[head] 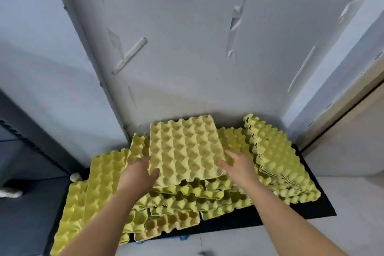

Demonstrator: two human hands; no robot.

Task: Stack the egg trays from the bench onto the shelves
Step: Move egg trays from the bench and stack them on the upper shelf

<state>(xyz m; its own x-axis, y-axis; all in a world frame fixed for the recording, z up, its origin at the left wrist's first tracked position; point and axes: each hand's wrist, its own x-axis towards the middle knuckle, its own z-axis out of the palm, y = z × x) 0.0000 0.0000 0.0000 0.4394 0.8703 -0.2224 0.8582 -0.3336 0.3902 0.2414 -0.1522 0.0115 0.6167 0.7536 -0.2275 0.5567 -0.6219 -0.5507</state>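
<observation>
Yellow moulded-pulp egg tray [185, 149] tops the pile [187, 197] on the black tabletop [315, 210], at 12 o'clock. Left hand [139, 174] pinches its 7 o'clock corner; right hand [236, 164], fingers straight, braces its 3 o'clock edge. Lift level.

I have one yellow-green pulp egg tray [185, 149] up in both hands, cups facing up, its far edge towards the wall. My left hand [138, 174] grips the near left corner, thumb on top. My right hand [239, 165] lies against the near right edge. Right under the tray sits a loose, skewed centre pile [187, 197] of the same trays. A left pile [101, 183] leans fanned out, and a right pile [278, 164] slumps sideways, all on the black tabletop [315, 210].
</observation>
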